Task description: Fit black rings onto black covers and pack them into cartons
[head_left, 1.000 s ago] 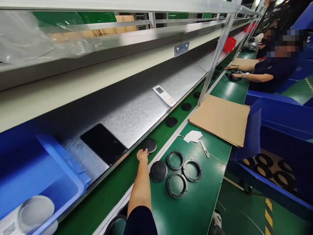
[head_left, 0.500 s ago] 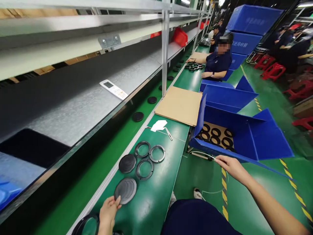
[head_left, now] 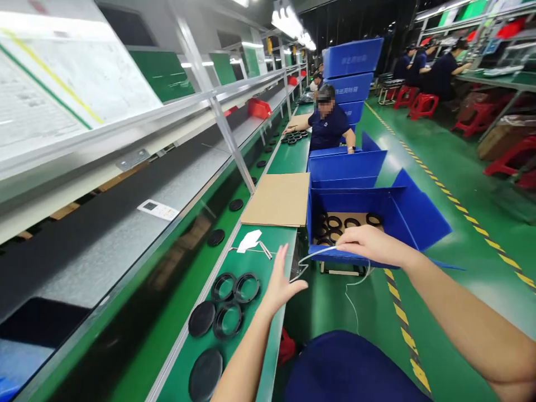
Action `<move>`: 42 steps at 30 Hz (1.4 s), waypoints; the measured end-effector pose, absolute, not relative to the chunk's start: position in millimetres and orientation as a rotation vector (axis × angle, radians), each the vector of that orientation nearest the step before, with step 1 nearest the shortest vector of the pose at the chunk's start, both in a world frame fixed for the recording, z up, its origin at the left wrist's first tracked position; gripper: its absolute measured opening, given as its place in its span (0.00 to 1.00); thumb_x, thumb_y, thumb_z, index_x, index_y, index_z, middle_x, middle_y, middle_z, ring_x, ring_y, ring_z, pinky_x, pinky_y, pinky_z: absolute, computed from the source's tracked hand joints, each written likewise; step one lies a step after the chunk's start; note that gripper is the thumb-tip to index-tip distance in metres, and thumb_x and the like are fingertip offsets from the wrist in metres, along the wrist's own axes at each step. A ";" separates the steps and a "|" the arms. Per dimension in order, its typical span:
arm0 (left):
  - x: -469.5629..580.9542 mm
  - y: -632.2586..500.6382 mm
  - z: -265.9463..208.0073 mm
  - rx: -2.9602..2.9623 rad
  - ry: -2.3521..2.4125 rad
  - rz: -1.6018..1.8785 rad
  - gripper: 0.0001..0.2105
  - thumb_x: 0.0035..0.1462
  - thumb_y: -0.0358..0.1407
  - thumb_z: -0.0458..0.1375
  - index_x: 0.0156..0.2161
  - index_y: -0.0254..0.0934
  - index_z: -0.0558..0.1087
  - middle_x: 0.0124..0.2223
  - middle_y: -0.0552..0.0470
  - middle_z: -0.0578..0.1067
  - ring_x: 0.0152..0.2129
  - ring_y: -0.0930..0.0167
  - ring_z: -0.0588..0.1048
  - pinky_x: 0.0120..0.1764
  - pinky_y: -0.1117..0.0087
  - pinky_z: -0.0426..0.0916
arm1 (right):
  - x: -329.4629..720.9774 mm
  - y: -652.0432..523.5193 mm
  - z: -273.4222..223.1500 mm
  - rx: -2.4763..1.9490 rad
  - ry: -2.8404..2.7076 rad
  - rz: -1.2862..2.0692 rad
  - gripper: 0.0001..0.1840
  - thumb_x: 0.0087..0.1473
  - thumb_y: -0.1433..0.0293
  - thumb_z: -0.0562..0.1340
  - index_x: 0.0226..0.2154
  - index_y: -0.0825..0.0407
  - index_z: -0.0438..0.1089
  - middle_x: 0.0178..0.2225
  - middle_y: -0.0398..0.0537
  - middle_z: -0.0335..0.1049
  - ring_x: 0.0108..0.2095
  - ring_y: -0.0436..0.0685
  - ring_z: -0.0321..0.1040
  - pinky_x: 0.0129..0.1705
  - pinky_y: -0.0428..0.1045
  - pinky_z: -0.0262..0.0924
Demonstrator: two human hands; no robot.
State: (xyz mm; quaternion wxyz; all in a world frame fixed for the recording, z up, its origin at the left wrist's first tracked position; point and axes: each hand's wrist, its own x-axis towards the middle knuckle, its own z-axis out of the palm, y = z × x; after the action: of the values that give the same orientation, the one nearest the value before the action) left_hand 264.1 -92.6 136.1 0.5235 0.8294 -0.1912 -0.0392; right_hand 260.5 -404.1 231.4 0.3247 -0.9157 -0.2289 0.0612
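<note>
My right hand [head_left: 372, 243] pinches a thin white cord [head_left: 315, 255] in front of the blue box. The cord runs left and down towards my left hand, and a thin strand hangs lower near the box. My left hand [head_left: 281, 283] is over the bench's right edge, thumb and fingers spread, close to the cord's lower part; whether it touches is unclear. Black rings [head_left: 247, 287] and a black disc [head_left: 201, 319] sit grouped on the green bench. A larger black disc [head_left: 205, 375] lies nearer, beside my left forearm.
Black rings [head_left: 334, 222] lie on cardboard inside the open blue box [head_left: 355, 257]. Cardboard sheets [head_left: 276, 201] cover the bench beyond a white paper piece [head_left: 249, 241]. Discs [head_left: 216, 238] dot the green strip at left. A co-worker [head_left: 329, 125] sits further along.
My left hand has let go of the black disc and moved up and right towards the cord, fingers now spread. My right hand still pinches the cord. The view has tilted up.
</note>
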 end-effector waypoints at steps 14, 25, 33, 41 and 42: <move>282.7 -328.7 196.1 1.303 -0.484 -0.672 0.19 0.58 0.51 0.60 0.26 0.35 0.71 0.18 0.60 0.61 0.19 0.75 0.66 0.34 0.69 0.68 | 248.9 -492.4 240.7 -1.859 -0.370 -0.532 0.13 0.62 0.63 0.60 0.46 0.51 0.72 0.44 0.49 0.70 0.39 0.52 0.70 0.47 0.50 0.65; 308.9 -333.0 273.2 1.034 -0.206 -0.253 0.17 0.62 0.45 0.57 0.27 0.35 0.66 0.19 0.62 0.48 0.15 0.79 0.52 0.20 0.81 0.58 | 198.8 -452.0 73.4 -1.339 -0.331 0.399 0.54 0.47 0.47 0.69 0.68 0.45 0.46 0.67 0.57 0.50 0.67 0.63 0.46 0.67 0.61 0.41; 309.8 -269.9 281.7 1.552 -0.131 -0.176 0.18 0.57 0.50 0.60 0.29 0.36 0.70 0.19 0.63 0.54 0.13 0.81 0.48 0.14 0.79 0.43 | 233.4 -441.1 74.3 -1.328 0.003 0.405 0.25 0.54 0.46 0.60 0.28 0.51 0.63 0.19 0.35 0.57 0.21 0.48 0.55 0.25 0.46 0.54; 267.7 -271.0 174.3 1.772 -0.396 -0.589 0.37 0.33 0.41 0.74 0.52 0.35 0.71 0.51 0.42 0.75 0.43 0.61 0.74 0.48 0.60 0.68 | 267.4 -419.6 154.0 -1.179 -0.199 0.184 0.11 0.39 0.72 0.62 0.32 0.52 0.67 0.21 0.34 0.56 0.23 0.47 0.53 0.27 0.45 0.50; 260.1 -279.1 162.4 1.645 -0.376 -0.613 0.37 0.33 0.43 0.74 0.52 0.35 0.71 0.51 0.42 0.75 0.47 0.58 0.73 0.52 0.57 0.67 | 268.3 -409.0 161.7 -1.165 -0.224 0.213 0.11 0.38 0.73 0.61 0.30 0.53 0.67 0.22 0.36 0.59 0.24 0.47 0.54 0.27 0.45 0.50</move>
State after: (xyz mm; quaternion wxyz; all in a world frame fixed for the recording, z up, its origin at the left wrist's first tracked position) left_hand 260.1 -279.1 162.4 0.6235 0.7163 -0.1637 -0.2671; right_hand 268.3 -409.0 161.7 0.8240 -0.5477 -0.1052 0.1002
